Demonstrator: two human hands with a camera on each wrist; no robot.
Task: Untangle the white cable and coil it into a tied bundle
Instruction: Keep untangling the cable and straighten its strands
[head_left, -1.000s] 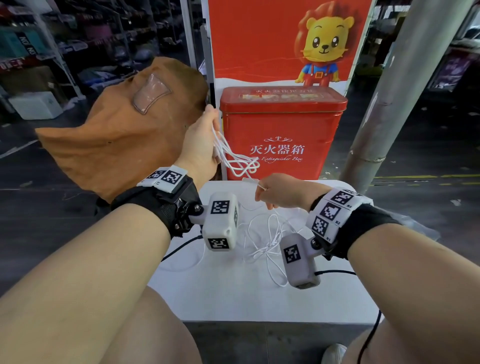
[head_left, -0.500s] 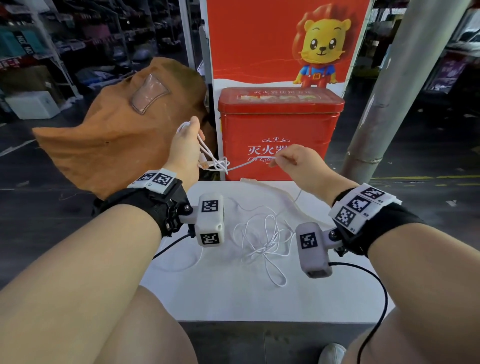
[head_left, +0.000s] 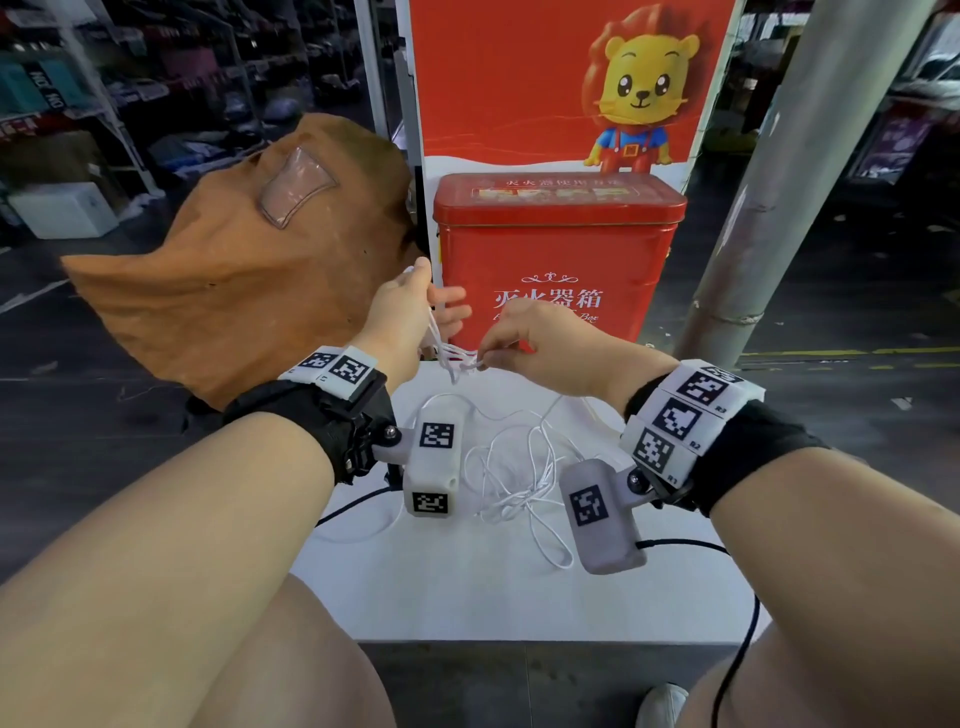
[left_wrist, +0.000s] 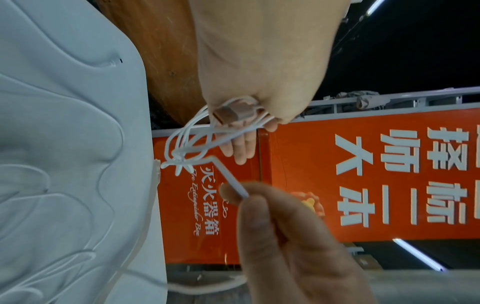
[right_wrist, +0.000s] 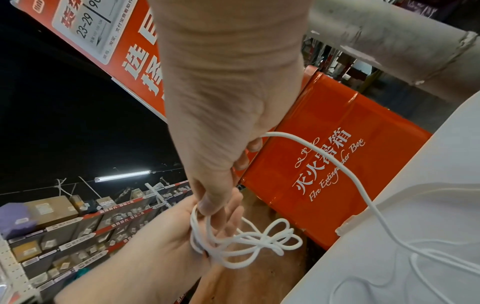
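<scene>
The white cable is partly wound in loops (right_wrist: 246, 240) round my left hand (head_left: 434, 291), raised above the far edge of the white table (head_left: 467, 597). In the left wrist view, that hand pinches the cable's plug (left_wrist: 226, 112) and the loops, which cross in a small knot (left_wrist: 179, 162). My right hand (head_left: 483, 359) pinches a strand (left_wrist: 233, 182) just right of the knot. From there the cable (right_wrist: 350, 174) drops to the table. The remainder lies on the table as a loose tangle (head_left: 519, 478) between my wrists.
A red fire-extinguisher box (head_left: 556, 260) stands just behind the table. A brown cloth-covered shape (head_left: 234, 280) is at the back left and a grey pole (head_left: 779, 182) at the right. Black camera leads (head_left: 748, 623) hang by the table's near edge.
My right hand has come back left from its stretched-out pull and now meets the left hand at the loops. The left hand has shifted slightly right and down.
</scene>
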